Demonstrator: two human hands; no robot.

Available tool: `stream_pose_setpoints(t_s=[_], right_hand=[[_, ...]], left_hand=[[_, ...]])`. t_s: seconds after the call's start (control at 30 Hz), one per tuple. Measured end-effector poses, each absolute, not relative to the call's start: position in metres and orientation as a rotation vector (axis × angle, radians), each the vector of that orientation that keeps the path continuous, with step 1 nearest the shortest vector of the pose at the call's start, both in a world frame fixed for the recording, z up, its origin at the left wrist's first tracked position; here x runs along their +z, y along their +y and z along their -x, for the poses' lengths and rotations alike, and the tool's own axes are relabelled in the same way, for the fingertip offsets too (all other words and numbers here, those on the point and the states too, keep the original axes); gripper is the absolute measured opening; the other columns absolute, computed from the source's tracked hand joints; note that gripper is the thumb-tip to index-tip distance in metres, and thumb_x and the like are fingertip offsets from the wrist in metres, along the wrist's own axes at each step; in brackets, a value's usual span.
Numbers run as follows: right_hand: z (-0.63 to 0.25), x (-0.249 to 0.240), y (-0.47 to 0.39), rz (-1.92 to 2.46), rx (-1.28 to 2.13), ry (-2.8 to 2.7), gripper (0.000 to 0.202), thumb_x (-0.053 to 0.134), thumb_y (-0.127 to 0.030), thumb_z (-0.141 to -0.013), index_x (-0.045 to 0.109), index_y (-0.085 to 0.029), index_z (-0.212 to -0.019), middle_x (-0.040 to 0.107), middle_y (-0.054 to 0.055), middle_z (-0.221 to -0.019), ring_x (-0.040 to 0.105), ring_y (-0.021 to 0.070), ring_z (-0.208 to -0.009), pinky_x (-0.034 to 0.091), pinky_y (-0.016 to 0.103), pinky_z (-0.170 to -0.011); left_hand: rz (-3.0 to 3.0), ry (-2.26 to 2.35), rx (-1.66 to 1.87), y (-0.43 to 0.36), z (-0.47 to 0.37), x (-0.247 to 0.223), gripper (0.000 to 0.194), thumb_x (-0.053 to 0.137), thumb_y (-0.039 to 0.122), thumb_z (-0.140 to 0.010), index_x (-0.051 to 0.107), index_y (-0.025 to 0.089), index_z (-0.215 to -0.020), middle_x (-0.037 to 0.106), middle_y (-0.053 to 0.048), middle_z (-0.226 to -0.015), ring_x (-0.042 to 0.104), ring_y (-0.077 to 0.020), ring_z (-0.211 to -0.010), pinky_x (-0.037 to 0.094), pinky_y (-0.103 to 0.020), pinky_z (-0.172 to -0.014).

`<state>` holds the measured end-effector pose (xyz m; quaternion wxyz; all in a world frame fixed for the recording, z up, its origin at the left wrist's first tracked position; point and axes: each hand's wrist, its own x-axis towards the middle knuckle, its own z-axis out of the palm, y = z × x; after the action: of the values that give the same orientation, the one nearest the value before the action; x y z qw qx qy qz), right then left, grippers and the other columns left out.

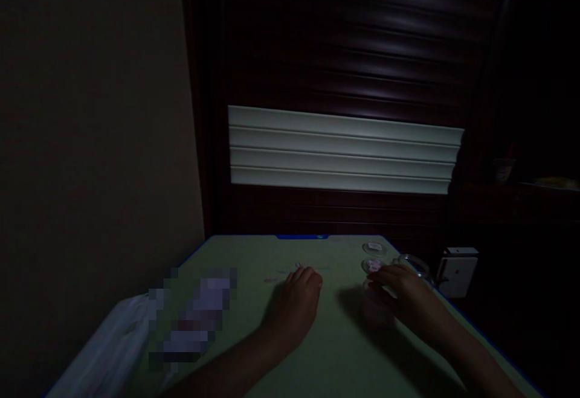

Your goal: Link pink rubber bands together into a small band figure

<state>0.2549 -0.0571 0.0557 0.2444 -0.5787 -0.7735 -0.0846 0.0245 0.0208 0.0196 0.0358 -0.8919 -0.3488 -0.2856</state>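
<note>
My left hand (302,295) rests near the middle of the pale green table (317,362), its fingers curled down and closed. Small pinkish bits (294,267) lie just past its fingertips; anything inside the fingers is hidden. At the right, my right hand (403,289) has its fingers bent together over the rim of a clear round tub (377,313) with something pale pink in it. What those fingertips hold is too dark to make out. A small round clear dish (372,264) with pinkish pieces stands right behind them.
A clear lid with a white label (374,247) lies at the far right, and a clear ring-shaped container (414,263) sits behind my right hand. A blurred-out flat item (199,316) and a white plastic bag (104,349) are on the left. A white box (458,271) stands beyond the right edge.
</note>
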Motion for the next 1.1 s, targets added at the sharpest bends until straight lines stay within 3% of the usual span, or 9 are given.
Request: stream_pose_setpoints(t_s=[0.23, 0.57, 0.77, 1.1], right_hand=[[-0.247, 0.057, -0.062, 1.528, -0.303, -2.116, 0.022, 0.044, -0.022, -0.086, 0.063, -0.022, -0.098, 0.064, 0.007, -0.095, 0.057, 0.0197, -0.087, 0.041, 0.032, -0.075], [-0.221, 0.068, -0.055, 1.469, -0.326, -2.177, 0.024, 0.043, -0.021, -0.086, 0.065, -0.021, -0.096, 0.065, 0.006, -0.090, 0.057, 0.0181, -0.086, 0.041, 0.030, -0.075], [-0.186, 0.079, -0.047, 1.421, -0.187, -2.132, 0.023, 0.044, -0.022, -0.085, 0.064, -0.022, -0.096, 0.063, 0.005, -0.090, 0.057, 0.0161, -0.083, 0.040, 0.027, -0.074], [-0.129, 0.043, -0.009, 1.448, -0.033, -2.046, 0.028, 0.043, -0.014, -0.081, 0.062, -0.016, -0.102, 0.062, 0.007, -0.089, 0.059, 0.0136, -0.078, 0.040, 0.020, -0.069]], left_hand=[[2.704, -1.191, -0.930, 0.031, 0.013, 0.010, 0.020, 0.033, 0.014, -0.091, 0.053, 0.019, -0.091, 0.052, -0.003, -0.089, 0.047, -0.0178, -0.087, 0.038, -0.030, -0.078], [2.631, -1.163, -0.670, 0.033, 0.022, 0.007, 0.024, 0.034, 0.007, -0.088, 0.055, 0.018, -0.092, 0.053, -0.005, -0.096, 0.046, -0.0185, -0.091, 0.037, -0.032, -0.081], [2.651, -1.182, -0.671, 0.039, 0.028, 0.003, 0.024, 0.035, 0.006, -0.087, 0.056, 0.017, -0.091, 0.052, -0.005, -0.095, 0.046, -0.0182, -0.092, 0.037, -0.030, -0.081], [2.628, -1.205, -0.675, 0.055, 0.035, -0.006, 0.023, 0.035, 0.008, -0.088, 0.057, 0.016, -0.088, 0.053, -0.006, -0.094, 0.048, -0.0183, -0.091, 0.037, -0.030, -0.081]])
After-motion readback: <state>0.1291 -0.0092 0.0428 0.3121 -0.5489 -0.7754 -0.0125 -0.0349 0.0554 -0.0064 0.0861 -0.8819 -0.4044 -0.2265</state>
